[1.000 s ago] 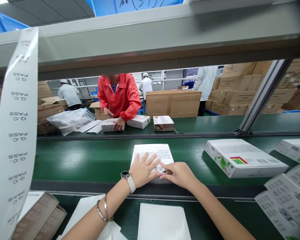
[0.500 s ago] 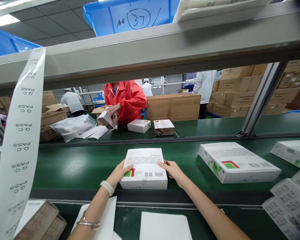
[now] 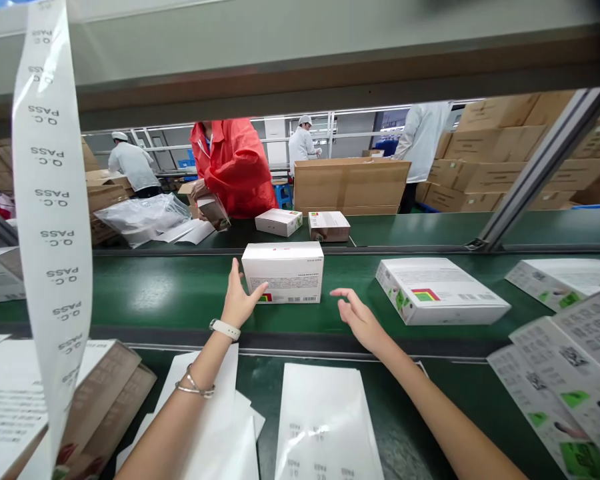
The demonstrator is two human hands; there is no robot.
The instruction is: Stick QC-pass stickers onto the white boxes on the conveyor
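Observation:
A white printed box (image 3: 283, 272) stands upright on the green conveyor belt (image 3: 180, 293), its text and barcode side facing me. At its left edge is my left hand (image 3: 241, 298), thumb and fingers spread; the thumb tip overlaps the box's lower left corner, and I cannot tell whether it touches. My right hand (image 3: 356, 319) hovers apart from the box on the right, fingers loosely stretched with nothing in them. Farther right on the belt lies another white box (image 3: 443, 288), flat, with a red, yellow and green mark.
A strip of Q.C. PASS stickers (image 3: 55, 200) hangs at the left. Sticker sheets (image 3: 325, 420) and white paper (image 3: 215, 413) lie on the near bench. Stacked boxes (image 3: 105, 387) and printed cartons (image 3: 560, 373) flank it. Across the belt, a person in red (image 3: 235, 167) holds a box.
The box has gone from lying flat in both hands to standing upright on the belt. My right hand has let go and moved away; my left hand has spread open. The view has tilted down.

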